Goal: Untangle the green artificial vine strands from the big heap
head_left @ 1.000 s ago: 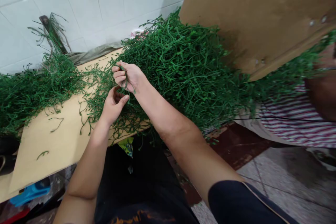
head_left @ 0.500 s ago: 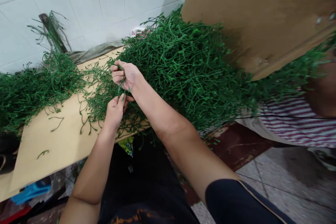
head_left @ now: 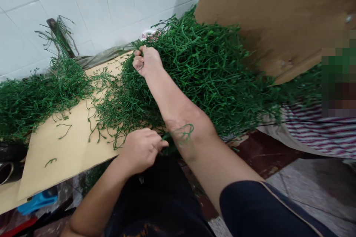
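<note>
A large heap of thin green branching stems [head_left: 205,66], like artificial plant sprigs, covers the middle of the board [head_left: 69,155]. At the heap's upper left edge is my right hand [head_left: 148,61], its fingers pinched together at the stems; what lies between the fingertips is mostly hidden. My left hand [head_left: 141,150] is closed near the board's front edge, below the heap. From its fingers a green sprig [head_left: 185,133] reaches across my right forearm, somewhat blurred.
Another pile of green stems [head_left: 41,96] lies at the left. Loose stems are scattered on the board. A brown sheet [head_left: 264,18] leans over the heap at the right, near a person in a striped garment [head_left: 314,129]. Below left is a blue object [head_left: 39,202].
My hands, together earlier at a strand of stems, have parted. The right moved up and right to the heap's edge; the left came down towards my body with a sprig.
</note>
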Tool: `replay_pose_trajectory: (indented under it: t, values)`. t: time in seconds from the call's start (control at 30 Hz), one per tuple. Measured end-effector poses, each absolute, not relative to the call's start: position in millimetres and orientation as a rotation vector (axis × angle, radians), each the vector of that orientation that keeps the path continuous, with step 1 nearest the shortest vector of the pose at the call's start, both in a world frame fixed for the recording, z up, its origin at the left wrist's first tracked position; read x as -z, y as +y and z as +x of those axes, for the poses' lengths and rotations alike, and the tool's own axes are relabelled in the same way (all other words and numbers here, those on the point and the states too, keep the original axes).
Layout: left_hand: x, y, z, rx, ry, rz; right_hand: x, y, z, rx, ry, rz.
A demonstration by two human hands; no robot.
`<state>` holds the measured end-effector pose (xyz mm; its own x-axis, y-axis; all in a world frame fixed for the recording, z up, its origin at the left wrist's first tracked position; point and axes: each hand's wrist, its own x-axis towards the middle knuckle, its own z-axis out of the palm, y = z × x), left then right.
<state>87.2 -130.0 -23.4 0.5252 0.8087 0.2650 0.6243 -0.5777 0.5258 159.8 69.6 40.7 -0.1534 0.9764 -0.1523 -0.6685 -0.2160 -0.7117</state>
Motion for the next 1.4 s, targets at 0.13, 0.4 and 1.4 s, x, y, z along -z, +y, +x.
replay_pose_trajectory:
  t: [0.13, 0.4, 1.4]
  values:
    - [31.8, -98.7, 66.4, -0.598, 1.635, 2.248, -41.1, 57.5, 170.0, -1.787, -0.851, -0.598]
    - [30.6, -73.0, 24.5, -0.846, 1.782, 2.014, -39.6, 32.7, 179.8, -1.886, -1.093, -0.546]
    - [-2.1, -24.4, 37.9, -1.334, 1.662, 2.131, -21.3, -13.6, 208.0, -0.906, -1.924, -0.923]
